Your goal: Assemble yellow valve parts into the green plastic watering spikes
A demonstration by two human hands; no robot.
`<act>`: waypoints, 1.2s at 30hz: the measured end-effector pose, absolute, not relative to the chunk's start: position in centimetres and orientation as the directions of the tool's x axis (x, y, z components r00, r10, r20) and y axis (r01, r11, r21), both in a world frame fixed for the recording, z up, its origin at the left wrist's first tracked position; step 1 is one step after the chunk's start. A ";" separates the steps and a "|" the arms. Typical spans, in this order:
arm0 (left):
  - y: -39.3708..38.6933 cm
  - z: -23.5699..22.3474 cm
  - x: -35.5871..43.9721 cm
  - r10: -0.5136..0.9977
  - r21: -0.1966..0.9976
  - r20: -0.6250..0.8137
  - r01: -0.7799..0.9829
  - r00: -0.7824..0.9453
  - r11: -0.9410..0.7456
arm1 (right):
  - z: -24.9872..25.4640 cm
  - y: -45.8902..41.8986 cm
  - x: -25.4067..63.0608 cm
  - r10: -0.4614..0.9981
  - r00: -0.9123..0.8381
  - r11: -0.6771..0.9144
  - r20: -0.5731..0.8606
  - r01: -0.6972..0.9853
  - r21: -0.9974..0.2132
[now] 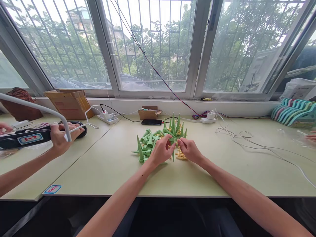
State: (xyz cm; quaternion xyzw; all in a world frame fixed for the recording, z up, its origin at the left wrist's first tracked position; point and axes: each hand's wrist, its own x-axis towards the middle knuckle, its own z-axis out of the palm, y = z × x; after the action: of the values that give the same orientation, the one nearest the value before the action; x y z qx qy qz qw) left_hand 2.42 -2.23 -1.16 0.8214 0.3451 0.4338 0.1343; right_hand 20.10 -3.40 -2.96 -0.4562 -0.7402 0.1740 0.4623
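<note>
My left hand [161, 149] is closed around a green plastic watering spike [173, 155] whose tip points down. Right beside it, my right hand [190, 150] pinches a small yellow plastic piece at the spike's side, mostly hidden by the fingers. A heap of loose green spikes [140, 154] lies to the left of and behind my left hand. Further back, several spikes [178, 124] stand tip up among yellow parts. Small yellow T-shaped pieces [182, 156] are on the table just under my right hand.
Behind the heap lie a phone [151, 122] and a small cardboard box [149, 113]. Power strips [108, 118] and loose white cable [243, 135] are on the table [98, 174]. At left, another person's hand [60, 136] grips a black device; turquoise hangers [291, 112] stand at right.
</note>
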 end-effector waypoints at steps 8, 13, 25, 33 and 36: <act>-2.2 -1.2 2.4 0.682 0.496 0.622 0.481 0.385 -0.723 | -2.9 -3.5 20.1 0.833 -0.160 0.528 0.530 0.517 -0.674; -2.4 -1.2 2.4 0.685 0.493 0.611 0.485 0.398 -0.722 | -2.9 -3.4 20.0 0.841 -0.143 0.509 0.521 0.537 -0.673; -2.1 -1.5 2.5 0.677 0.485 0.619 0.484 0.399 -0.729 | -2.9 -3.4 19.9 0.843 -0.144 0.509 0.517 0.522 -0.684; -2.3 -1.3 2.5 0.689 0.513 0.603 0.466 0.402 -0.721 | -2.5 -3.8 19.8 0.839 -0.169 0.522 0.517 0.518 -0.678; -2.4 -1.1 2.6 0.731 0.603 0.571 0.413 0.374 -0.683 | -2.4 -3.9 19.8 0.838 -0.168 0.523 0.519 0.520 -0.676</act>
State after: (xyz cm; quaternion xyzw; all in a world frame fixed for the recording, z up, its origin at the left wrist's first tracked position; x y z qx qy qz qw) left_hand 2.55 -2.41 -1.08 0.8084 0.3537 0.4333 0.1832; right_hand 19.75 -3.94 -2.39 -0.4563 -0.7440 0.1745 0.4558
